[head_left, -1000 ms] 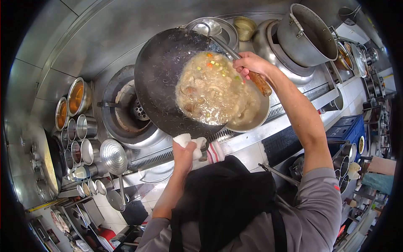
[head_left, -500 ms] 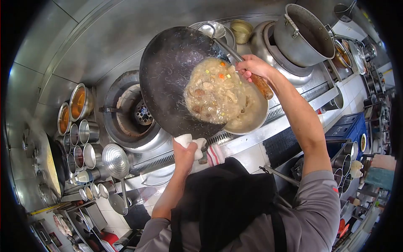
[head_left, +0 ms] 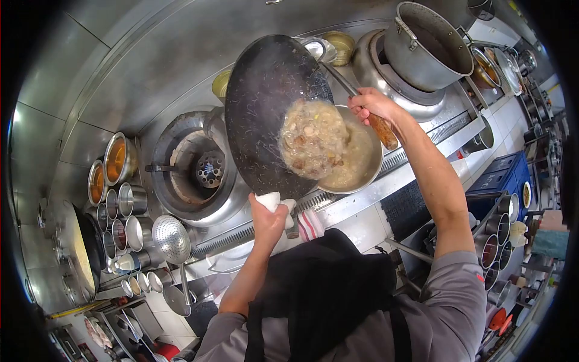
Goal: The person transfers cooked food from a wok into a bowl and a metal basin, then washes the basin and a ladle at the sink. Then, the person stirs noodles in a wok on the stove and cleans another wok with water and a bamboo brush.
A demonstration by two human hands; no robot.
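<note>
The wok is being held steeply tilted, clear of the burner, its low side leaning over the metal bowl. Its near edge is being gripped by the left hand, closed tightly on a folded white cloth; how the metal is being caught beneath is being hidden by the cloth. The wooden handle of a long tool is being clasped by the right hand, the shaft being angled towards the wok's far loop; whether the loop is being hooked cannot be told.

The thick stew is being carried at the wok's low side, with more being held in the bowl. If the wok were being tipped too fast, stew could be splashed over the bowl's rim. Were the cloth slipping, the fingers could be burned; were the bowl being knocked, it could be shifted off line.
</note>
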